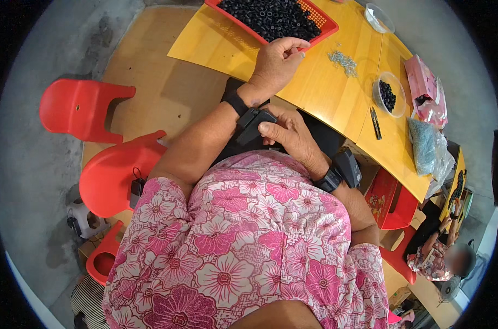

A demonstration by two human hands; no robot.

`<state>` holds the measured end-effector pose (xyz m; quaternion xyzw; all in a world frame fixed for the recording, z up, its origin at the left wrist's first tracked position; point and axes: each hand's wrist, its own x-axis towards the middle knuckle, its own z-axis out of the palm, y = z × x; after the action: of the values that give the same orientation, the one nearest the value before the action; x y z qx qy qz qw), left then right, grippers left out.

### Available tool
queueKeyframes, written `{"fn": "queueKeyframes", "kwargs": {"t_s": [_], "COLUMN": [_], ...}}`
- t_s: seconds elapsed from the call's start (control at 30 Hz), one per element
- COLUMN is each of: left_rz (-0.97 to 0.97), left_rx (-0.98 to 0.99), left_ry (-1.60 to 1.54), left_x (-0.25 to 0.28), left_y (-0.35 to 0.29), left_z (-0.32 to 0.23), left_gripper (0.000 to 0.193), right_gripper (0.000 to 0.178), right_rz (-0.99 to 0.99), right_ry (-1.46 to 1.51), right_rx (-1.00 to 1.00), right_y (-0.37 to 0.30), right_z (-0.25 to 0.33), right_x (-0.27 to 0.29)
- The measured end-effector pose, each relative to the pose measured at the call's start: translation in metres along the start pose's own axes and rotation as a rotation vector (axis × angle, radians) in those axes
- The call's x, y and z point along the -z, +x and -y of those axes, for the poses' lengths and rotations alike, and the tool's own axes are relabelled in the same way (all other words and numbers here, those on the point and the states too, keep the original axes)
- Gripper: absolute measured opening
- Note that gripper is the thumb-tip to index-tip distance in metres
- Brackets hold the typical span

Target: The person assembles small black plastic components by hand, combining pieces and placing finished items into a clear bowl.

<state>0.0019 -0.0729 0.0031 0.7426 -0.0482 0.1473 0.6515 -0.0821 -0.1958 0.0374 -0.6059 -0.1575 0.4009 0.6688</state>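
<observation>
Wrist device (pixel 252 128), right hand (pixel 294 130) gripping it, left hand (pixel 277 64) at basket rim (pixel 326 33), grip unclear

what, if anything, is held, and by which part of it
Right grip: the black left-wrist device, by its right side. Left grip: cannot be told.

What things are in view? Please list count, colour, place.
Table: one, yellow, top right
Basket: one, red, top centre
Rings: many, black, in basket
Small pieces: many, silvery, right of basket
Round containers: two, clear, table's right
Parts: many, black, in lower container
Slim tool: one, black, below lower container
Packet: one, pink, right of lower container
Filled bag: one, bluish contents, below packet
Chairs: at least two, red, left
Other person: one, patterned shirt, lower right
Wrist devices: two, black, on wrists
Shirt: one, pink floral, worn
Left hand: one, at basket's near edge
Right hand: one, at left wrist device
</observation>
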Motion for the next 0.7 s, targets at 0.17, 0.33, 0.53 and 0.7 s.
{"fn": "queueKeyframes", "kwargs": {"t_s": [0.17, 0.33, 0.53, 0.7], "left_rz": [0.007, -0.015, -0.01, -0.049], "left_rx": [0.045, 0.094, 0.148, 0.313], "left_ry": [-0.063, -0.126, -0.291, -0.486], "left_x": [-0.001, -0.004, -0.012, -0.016], "left_y": [-0.001, 0.0, -0.004, -0.005], "left_z": [0.005, 0.0, -0.001, -0.018], "left_gripper": [0.022, 0.021, 0.022, 0.024], "right_gripper": [0.028, 0.024, 0.018, 0.017], "right_rz": [0.048, -0.249, -0.292, -0.298], "right_ry": [-0.094, -0.013, -0.081, -0.166], "right_rx": [0.12, 0.248, 0.45, 0.592], "right_y": [-0.001, 0.003, 0.011, 0.007], "right_z": [-0.004, -0.019, -0.039, -0.036], "right_x": [-0.002, -0.001, 0.0, -0.003]}}
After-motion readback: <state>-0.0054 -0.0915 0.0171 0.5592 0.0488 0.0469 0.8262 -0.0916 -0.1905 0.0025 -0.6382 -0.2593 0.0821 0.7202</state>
